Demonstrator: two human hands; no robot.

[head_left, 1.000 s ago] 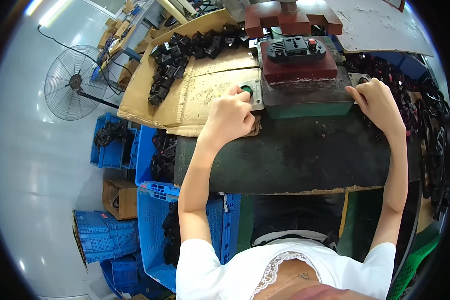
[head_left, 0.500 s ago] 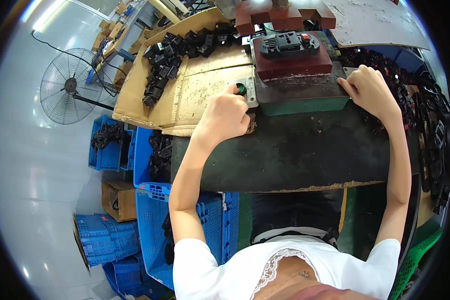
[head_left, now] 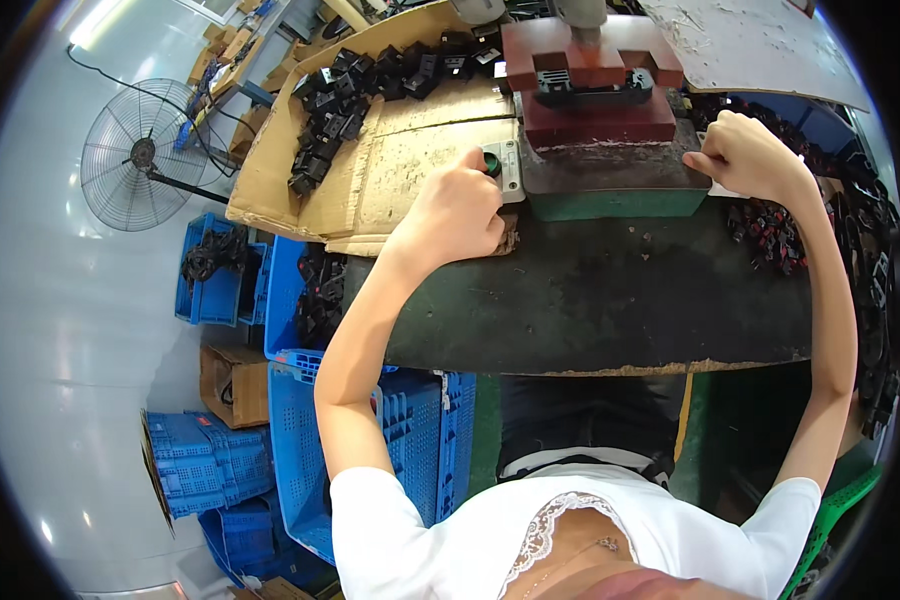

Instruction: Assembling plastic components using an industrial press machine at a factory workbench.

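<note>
Nearest, we see the dark, scuffed worktop [head_left: 600,300], its worn front edge bowed by the lens. Beyond this edge lies our left hand [head_left: 455,212], folded into a loose fist at a pale metal control box [head_left: 513,180]; the thumb side is at a green button [head_left: 492,164], though we cannot tell whether it is pressed. Our right hand [head_left: 755,160] is likewise curled narrow, its thumb directed leftward at the near corner of the dark, green-sided base [head_left: 620,206]. We see nothing held in either hand.

Between the hands, but farther back, a black casing [head_left: 585,98] lies on a red-brown lower block [head_left: 600,127] atop the base. Its long axis runs left to right, roughly parallel to the worktop's front edge, with one long side facing us. We note a low, elongated body; fine slots show near its left end, through a notch in the red-brown upper block [head_left: 590,62], which hides the middle of its top. Any lettering on it is too small for us to read.

To the left, we find black parts [head_left: 330,130] heaped along the far sides of a cardboard tray [head_left: 410,190]. Farther off stands a round wire-caged fan [head_left: 142,155].
</note>
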